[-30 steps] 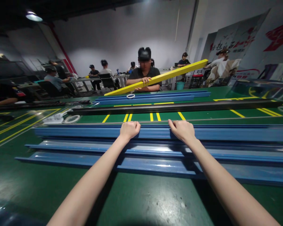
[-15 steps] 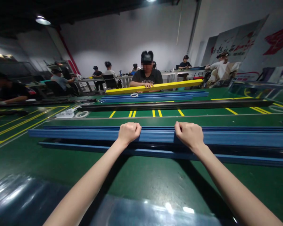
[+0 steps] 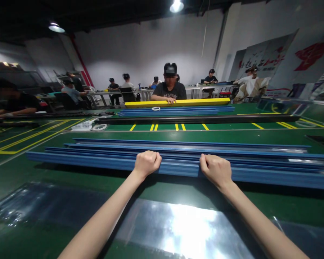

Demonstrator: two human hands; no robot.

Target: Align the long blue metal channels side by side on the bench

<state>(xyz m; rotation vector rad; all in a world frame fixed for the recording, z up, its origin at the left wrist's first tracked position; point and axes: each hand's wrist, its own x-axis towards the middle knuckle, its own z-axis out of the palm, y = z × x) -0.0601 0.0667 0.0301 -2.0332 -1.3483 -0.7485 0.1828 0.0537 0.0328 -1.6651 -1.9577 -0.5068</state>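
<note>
A long blue profile rail (image 3: 179, 169) runs sideways across the green table in front of me. My left hand (image 3: 148, 162) is closed round it left of the middle, knuckles up. Further right, my right hand (image 3: 216, 168) grips the same rail in a fist, thumb towards the left hand. A dark shadow under the rail suggests that it is lifted off the table. Behind it lie more blue rails (image 3: 178, 146), roughly parallel. The fingertips of both hands are hidden on the rail's far side.
Clear plastic film (image 3: 140, 219) lies on the near side of the green table (image 3: 78, 176). Beyond are a black rail (image 3: 205, 118), a white ring-shaped coil (image 3: 99, 127) and a clear bag (image 3: 82, 125). Across the table a person (image 3: 170, 88) holds a yellow bar (image 3: 199, 103).
Both hands have brought the held blue rail nearer to me and lower in view. The other blue rails now show behind it, not in front. Across the table, the yellow bar has been lowered.
</note>
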